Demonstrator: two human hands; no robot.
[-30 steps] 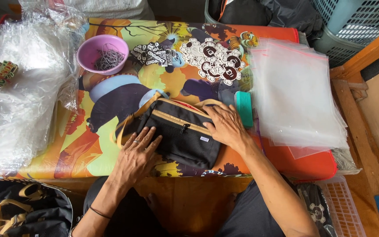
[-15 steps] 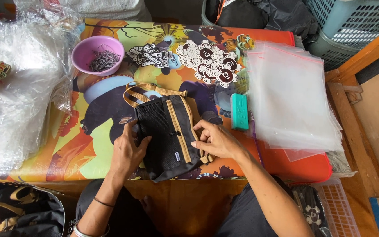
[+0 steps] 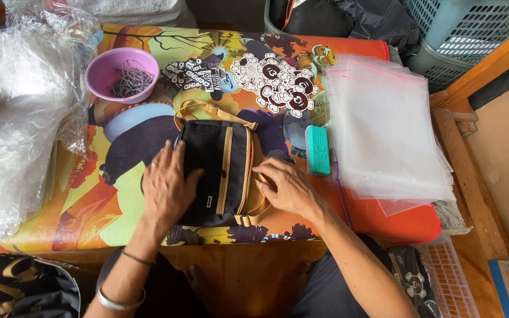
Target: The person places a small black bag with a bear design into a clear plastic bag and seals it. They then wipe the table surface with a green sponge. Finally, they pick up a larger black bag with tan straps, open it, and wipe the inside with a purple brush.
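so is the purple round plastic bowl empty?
No, the purple round plastic bowl holds a tangle of thin dark wire-like pieces.

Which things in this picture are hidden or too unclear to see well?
Head view only:
- Black bag: its left part lies under the left hand.
- Tan strap: partly covered by the right hand.
- Purple bowl: the dark pieces inside are too small to identify.
- Blue basket: cut off by the top edge.
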